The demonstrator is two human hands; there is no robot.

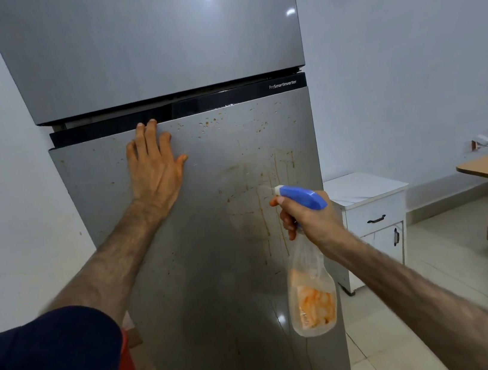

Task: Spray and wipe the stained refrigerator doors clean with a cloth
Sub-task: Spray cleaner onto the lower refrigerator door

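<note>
Head view: left hand [153, 163] flat, fingers straight, pressing the grey steel lower refrigerator door [202, 253]; right hand [306, 215] grips the clear blue-headed spray bottle [310, 288], nozzle toward orange-brown stains [263, 210] just ahead. Spraying stage; wiping not begun, cloth not visible.

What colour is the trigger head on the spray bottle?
Blue, with a white nozzle tip; the clear plastic spray bottle's trigger head shows best in the head view.

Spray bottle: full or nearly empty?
Partly filled: the spray bottle held by the right hand shows orange liquid only in its lower part.
</note>
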